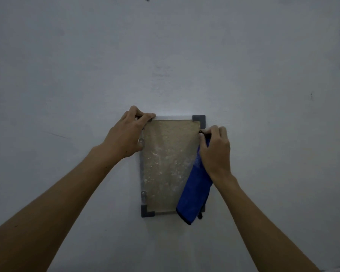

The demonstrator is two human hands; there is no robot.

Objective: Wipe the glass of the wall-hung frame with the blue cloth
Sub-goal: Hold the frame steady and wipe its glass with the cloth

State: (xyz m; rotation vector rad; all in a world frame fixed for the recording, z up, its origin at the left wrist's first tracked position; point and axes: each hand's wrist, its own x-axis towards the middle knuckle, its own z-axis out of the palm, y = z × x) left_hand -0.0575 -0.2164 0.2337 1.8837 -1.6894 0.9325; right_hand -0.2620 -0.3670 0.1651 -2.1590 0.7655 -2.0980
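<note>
Glass (168, 163) of the frame (147, 212) hangs on the wall (67, 65), speckled and seemingly unwiped; the blue cloth (194, 193) dangles over its right edge, clutched by the right hand (214, 150); the left hand (129, 132) grips the top-left corner; next, I judge, spread the cloth flat and stroke across.

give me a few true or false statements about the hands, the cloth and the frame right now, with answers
1. The left hand grips the frame at its top left corner. True.
2. The cloth is red. False: it is blue.
3. The cloth hangs from the right hand down over the frame's right side. True.
4. The frame lies flat on a table. False: it is against the wall.
5. The glass looks spotless. False: pale specks cover it.
</note>
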